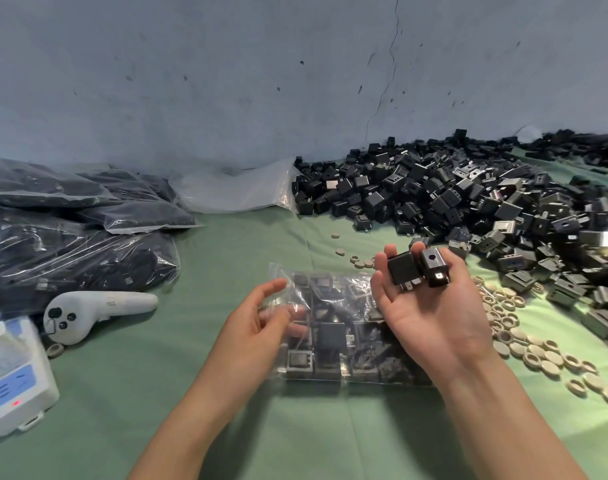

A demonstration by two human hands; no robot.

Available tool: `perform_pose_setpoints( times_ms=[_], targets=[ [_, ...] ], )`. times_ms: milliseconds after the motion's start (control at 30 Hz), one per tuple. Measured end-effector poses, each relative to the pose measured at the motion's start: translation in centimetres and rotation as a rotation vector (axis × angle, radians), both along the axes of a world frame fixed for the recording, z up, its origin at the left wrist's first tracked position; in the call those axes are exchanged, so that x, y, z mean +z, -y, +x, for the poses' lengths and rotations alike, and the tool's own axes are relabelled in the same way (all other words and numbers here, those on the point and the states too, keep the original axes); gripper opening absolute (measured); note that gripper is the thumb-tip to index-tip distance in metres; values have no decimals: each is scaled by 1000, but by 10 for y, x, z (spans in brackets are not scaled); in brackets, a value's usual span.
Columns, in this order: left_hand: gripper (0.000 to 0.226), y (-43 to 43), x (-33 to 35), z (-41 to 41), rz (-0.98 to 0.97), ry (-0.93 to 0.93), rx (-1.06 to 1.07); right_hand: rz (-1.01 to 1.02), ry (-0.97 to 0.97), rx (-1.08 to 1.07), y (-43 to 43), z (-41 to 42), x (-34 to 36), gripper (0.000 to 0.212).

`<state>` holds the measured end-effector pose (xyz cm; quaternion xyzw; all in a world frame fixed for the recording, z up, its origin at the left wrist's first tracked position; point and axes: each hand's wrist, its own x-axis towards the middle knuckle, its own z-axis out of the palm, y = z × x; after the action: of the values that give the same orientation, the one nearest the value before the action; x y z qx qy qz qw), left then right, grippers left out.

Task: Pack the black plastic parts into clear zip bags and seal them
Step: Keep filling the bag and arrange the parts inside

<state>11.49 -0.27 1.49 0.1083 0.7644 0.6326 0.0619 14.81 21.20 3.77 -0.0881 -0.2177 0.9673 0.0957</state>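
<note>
A clear zip bag (pixel 333 341) partly filled with black plastic parts lies on the green cloth in front of me. My left hand (pixel 257 327) holds the bag's left edge, its fingers curled round the clear plastic near the opening. My right hand (pixel 430 306) is raised palm up above the bag's right side, fingers curled around two black parts (pixel 418 268) with metal pins. A big heap of loose black parts (pixel 468 195) spreads along the wall at the right.
Filled clear bags (pixel 70 230) are stacked at the left, with an empty clear bag (pixel 233 192) by the wall. A white handheld controller (pixel 94 313) and a white device (pixel 15 372) lie at the left. Several beige rings (pixel 524 334) are scattered at the right.
</note>
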Motion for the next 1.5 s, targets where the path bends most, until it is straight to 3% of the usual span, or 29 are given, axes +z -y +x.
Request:
perform_pose_setpoints(
  times_ms=[133, 400, 567, 667, 800, 900, 1033, 1167, 1267, 1367, 1433, 1500],
  targets=[
    [18, 8, 14, 1, -118, -322, 315, 16, -5, 24, 7, 0, 6, 28],
    [25, -32, 23, 24, -163, -452, 24, 54, -46, 322, 51, 1, 11, 33],
    [5, -22, 22, 17, -20, -356, 188, 105, -29, 369, 55, 4, 13, 34],
    [6, -11, 25, 12, 97, -274, 197, 94, -37, 364, 52, 5, 16, 32],
    [21, -25, 24, 27, 6, -294, 63, 40, 39, 346, 69, 7, 9, 37],
    [36, -37, 21, 36, -91, -347, -21, -20, 83, 293, 68, 5, 10, 29],
    [24, -36, 26, 35, 50, -206, -99, 44, 30, 214, 52, 3, 13, 27],
    [27, 9, 28, 9, 75, -130, 139, 189, -48, 6, 13, 3, 17, 24],
    [32, 37, 18, -2, 46, 23, 292, 134, -11, -117, -19, 7, 15, 20],
    [35, 34, 3, 1, -10, 124, 242, 68, 27, -157, -32, 8, 11, 17],
    [40, 28, -2, 3, -48, 99, 159, 63, 39, -159, -32, 7, 8, 17],
    [30, 24, -2, 2, -57, 50, 112, 77, 45, -161, -32, 5, 5, 17]
  ],
)
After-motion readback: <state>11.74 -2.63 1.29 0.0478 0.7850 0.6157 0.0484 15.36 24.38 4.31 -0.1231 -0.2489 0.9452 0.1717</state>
